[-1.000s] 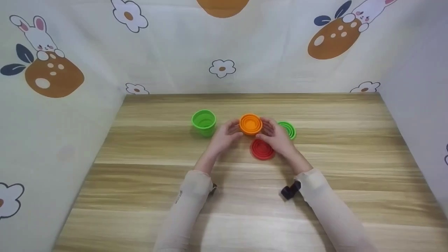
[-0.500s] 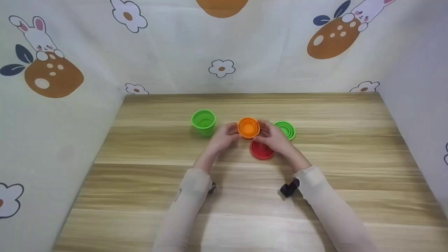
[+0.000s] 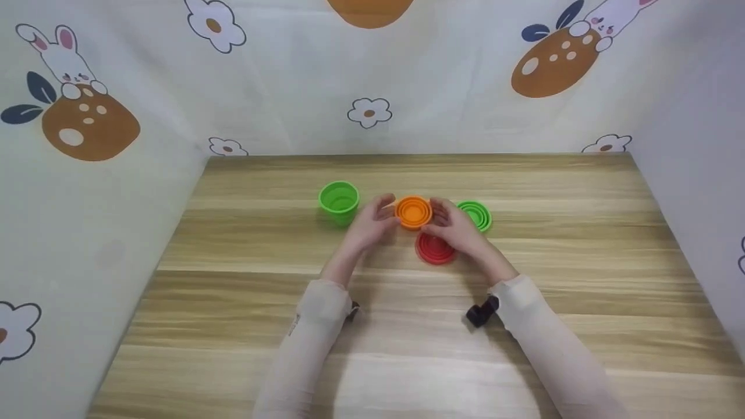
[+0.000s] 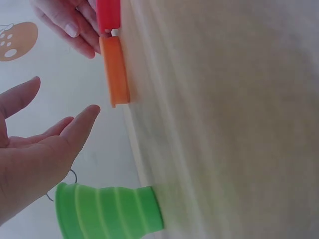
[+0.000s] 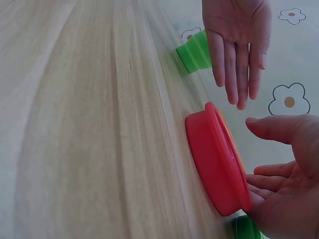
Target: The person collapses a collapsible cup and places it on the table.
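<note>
A collapsed orange silicone cup (image 3: 414, 212) lies flat on the wooden table between the two hands. To its left is the left hand (image 3: 369, 224), its thumb and fingers spread apart; the left wrist view shows a gap between that hand and the orange cup (image 4: 117, 72). On the other side, the right hand (image 3: 460, 230) curves loosely around the orange cup's edge, thumb and fingers apart. Under the right thumb lies a collapsed red cup (image 3: 435, 250), seen edge-on as a red cup (image 5: 212, 159) in the right wrist view.
An extended green cup (image 3: 339, 201) stands upright to the left of the left hand. A collapsed green cup (image 3: 476, 216) lies behind the right hand, partly hidden. Patterned cloth walls (image 3: 291, 87) border the table (image 3: 372, 361) at the back and sides.
The orange cup has come slightly nearer the person and now rests on the table. The left fingers have spread away from it. The red and green cups have not moved.
</note>
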{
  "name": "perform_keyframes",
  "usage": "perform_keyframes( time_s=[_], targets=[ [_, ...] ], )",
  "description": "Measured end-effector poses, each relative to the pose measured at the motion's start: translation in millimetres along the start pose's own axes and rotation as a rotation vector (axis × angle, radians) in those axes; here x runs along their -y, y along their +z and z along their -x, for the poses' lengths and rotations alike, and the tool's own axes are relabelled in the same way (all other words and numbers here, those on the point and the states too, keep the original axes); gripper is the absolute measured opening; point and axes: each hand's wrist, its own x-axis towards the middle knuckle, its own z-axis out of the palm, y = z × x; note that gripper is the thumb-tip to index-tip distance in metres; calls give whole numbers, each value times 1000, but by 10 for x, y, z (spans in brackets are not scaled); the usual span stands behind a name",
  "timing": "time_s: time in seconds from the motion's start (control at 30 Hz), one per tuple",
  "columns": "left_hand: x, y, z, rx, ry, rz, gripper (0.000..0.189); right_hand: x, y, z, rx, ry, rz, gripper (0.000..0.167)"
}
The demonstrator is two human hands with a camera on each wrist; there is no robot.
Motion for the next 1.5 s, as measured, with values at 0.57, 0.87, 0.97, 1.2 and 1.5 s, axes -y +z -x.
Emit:
perform_keyframes(
  time_s=[0.57, 0.87, 0.97, 1.2, 1.5],
  targets=[
    [-297, -184, 111, -62, 160, -26, 60, 202, 29, -19, -41, -47, 44, 67],
    [-335, -344, 210, -139, 194, -57, 59, 281, 164, -58, -45, -101, 55, 63],
    [-336, -411, 235, -167, 204, -67, 60, 306, 212, -70, -49, -117, 48, 62],
    [-297, -571, 280, -220, 222, -77, 59, 341, 338, -104, -46, -132, 28, 63],
    [-199, -758, 324, -276, 202, -121, 58, 378, 465, -130, -27, -154, 33, 63]
  ],
)
